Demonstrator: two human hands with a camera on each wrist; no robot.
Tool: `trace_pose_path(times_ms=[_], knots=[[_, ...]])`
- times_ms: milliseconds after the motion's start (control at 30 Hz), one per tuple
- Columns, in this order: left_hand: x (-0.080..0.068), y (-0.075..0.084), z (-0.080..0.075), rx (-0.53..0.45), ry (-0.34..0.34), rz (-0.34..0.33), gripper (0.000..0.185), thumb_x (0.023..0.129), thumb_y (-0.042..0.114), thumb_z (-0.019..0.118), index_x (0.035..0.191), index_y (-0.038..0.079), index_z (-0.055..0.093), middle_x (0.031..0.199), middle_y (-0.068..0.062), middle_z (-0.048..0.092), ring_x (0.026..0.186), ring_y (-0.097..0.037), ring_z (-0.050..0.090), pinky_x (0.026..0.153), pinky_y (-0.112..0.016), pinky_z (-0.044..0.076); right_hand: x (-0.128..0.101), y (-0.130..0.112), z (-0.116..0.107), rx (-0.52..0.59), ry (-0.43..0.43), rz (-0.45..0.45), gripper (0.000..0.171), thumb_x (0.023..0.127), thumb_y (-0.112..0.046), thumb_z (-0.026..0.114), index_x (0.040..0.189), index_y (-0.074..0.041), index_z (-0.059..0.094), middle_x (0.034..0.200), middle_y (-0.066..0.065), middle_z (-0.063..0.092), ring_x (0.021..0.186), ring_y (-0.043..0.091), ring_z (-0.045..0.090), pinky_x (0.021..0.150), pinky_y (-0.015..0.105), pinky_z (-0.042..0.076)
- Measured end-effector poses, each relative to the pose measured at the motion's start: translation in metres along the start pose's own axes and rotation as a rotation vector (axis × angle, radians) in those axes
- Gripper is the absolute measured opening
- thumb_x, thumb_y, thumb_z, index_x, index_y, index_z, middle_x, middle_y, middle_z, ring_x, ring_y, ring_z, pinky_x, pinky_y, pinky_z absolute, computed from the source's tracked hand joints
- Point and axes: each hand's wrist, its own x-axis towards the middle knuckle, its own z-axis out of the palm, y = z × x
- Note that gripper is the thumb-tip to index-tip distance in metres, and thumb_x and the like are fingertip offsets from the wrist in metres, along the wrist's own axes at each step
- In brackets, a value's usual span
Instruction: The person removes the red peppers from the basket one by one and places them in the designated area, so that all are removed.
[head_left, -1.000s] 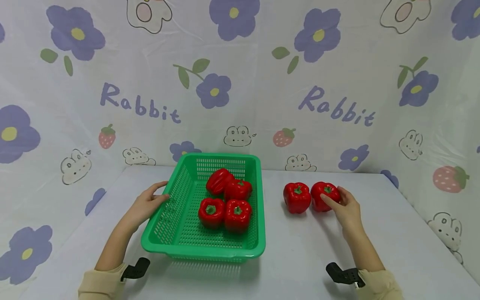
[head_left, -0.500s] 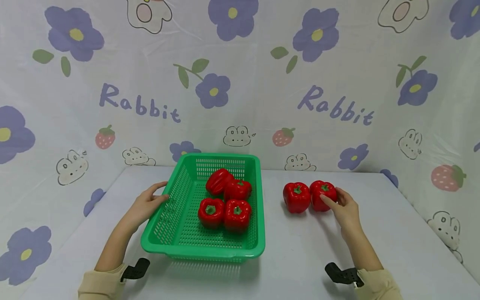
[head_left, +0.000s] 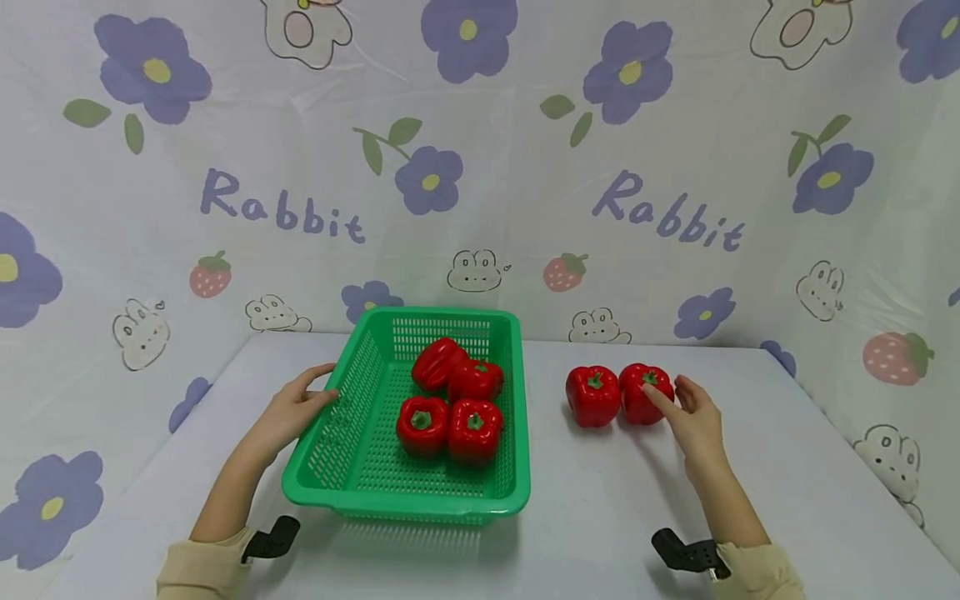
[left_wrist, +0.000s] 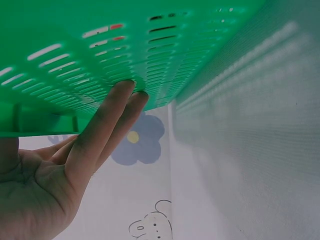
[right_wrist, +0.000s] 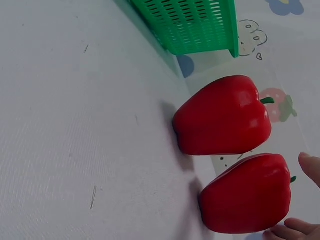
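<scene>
Left hand (head_left: 296, 410): laid against the outer left wall of the green basket (head_left: 352, 467), forearm stretched forward from a cream sleeve (head_left: 202, 571) over the table (head_left: 600, 517); in the left wrist view the fingers (left_wrist: 107, 125) are seen straight and together, tips pressed to the slotted wall just under the rim, with the thumb apart above, so nothing is clasped. Right hand (head_left: 693, 421): extended on the right side of the table, fingers loosely spread and relaxed about the right-hand loose pepper (head_left: 645, 393); a fingertip is seen lying across its front, and whether it bears on the skin cannot be told; in the right wrist view two fingertips (right_wrist: 310, 167) are shown at the pepper's far edge, not curled round it. Left-hand loose pepper (head_left: 593, 396): stood upright just beside the other, the two touching or nearly so, both on the bare table to the right of the basket. Basket contents: four red peppers (head_left: 450, 400), two upright at the front, two tipped behind them, gathered toward the right wall. Backdrop (head_left: 480, 167): printed cloth with purple flowers, rabbits and strawberries. Compared with a second ago: the right hand is found slightly opened, its fingers drawn a little off the pepper that was then cupped; the left hand, basket and all six peppers are recorded as unmoved.
</scene>
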Motion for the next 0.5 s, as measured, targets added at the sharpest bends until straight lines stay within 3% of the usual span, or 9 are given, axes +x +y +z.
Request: trace_pose_path(times_ms=[500], knots=[[0.0,0.0,0.0,-0.013,-0.006,-0.011,0.061,0.103,0.026,0.048,0.154,0.004,0.024,0.115,-0.031,0.065,0.081,-0.015,0.069,0.07,-0.029,0.055,-0.004,-0.014,0.004,0.032,0.082,-0.025,0.089,0.093,-0.044,0.061,0.158,-0.013,0.009,0.165,0.009,0.012,0.153,0.029,0.009,0.118,0.049,0.024]])
